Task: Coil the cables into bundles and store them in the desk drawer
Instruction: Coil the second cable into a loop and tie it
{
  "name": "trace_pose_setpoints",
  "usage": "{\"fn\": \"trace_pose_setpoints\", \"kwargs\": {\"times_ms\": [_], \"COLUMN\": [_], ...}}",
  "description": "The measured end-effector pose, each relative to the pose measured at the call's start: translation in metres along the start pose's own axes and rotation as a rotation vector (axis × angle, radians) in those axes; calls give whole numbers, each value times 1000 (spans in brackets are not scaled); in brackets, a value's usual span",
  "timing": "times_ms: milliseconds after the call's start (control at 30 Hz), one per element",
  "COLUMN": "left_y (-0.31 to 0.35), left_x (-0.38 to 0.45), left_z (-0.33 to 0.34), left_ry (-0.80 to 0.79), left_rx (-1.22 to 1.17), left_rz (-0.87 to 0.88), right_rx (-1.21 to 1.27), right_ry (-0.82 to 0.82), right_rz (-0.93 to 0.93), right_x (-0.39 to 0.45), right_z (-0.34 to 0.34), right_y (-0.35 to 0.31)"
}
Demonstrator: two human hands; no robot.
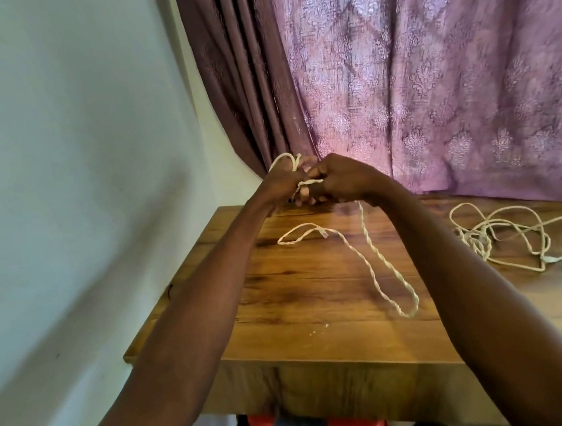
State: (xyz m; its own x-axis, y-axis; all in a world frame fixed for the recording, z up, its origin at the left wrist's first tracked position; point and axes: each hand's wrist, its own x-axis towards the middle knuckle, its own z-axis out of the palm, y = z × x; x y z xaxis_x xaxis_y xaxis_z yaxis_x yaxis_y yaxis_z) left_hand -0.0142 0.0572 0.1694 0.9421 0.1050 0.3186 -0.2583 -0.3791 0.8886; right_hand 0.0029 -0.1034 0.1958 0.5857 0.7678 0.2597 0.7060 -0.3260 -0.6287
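While raised above the desk (280, 297) at its far edge, my left hand (279, 185) and right hand (341, 180) both pinch one cream cable (371, 245), small loops at 11 o'clock, its tail lying on the wood at 6 o'clock. Second cable (512, 233): loose tangle, 3 o'clock, well apart. Curtain (431, 80): behind, 12 o'clock.

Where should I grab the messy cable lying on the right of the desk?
Probably the tangled cable is best pinched from above at its plug end, on the near right. That end lies free outside the knot, flat on the desk, so coiling can start there.
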Motion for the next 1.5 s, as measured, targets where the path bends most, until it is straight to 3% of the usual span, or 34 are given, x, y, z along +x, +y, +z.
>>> {"fn": "trace_pose_setpoints", "kwargs": {"times_ms": [167,400,533,667,733,833,933,967,1033,1267,1367,1500], "left_y": [-5,-1,1,15,26,43,47,46,44,18,13,16], "left_x": [-10,-24,-31,-33,-32,-24,-17,-15,-10,9,6,1], "left_z": [-7,-32,-40,-28,-18,-13,-25,-31,-40,-27,-10,0], "left_ry": [-90,-450,-672,-851,-732,-349,114,189,223,389,405,294], "left_rx": [-102,-231,-461,-853,-1074,-1212,-1089,-1057,-1000,-838,-664,-441], "left_rz": [-102,-158,-70,25,110,294,373,372,378,192,189,178], "right_rx": [-97,-188,-239,-250,-224,-219,-134,-56,124,1044,1035,661], "right_ry": [222,653,581,468,437,380,239,181,127,236,161,119], "right_rz": [-64,-11,207,224,160,146,135,152,156,-13,-6,94], "right_x": [10,29,39,49,50,50,45,40,29,4,0,3], "right_z": [-9,-22,-14,10,27,50,64,66,68,44,31,21], "right_y": [11,38,37,30,28,28,45,53,69,61,46,40]}}
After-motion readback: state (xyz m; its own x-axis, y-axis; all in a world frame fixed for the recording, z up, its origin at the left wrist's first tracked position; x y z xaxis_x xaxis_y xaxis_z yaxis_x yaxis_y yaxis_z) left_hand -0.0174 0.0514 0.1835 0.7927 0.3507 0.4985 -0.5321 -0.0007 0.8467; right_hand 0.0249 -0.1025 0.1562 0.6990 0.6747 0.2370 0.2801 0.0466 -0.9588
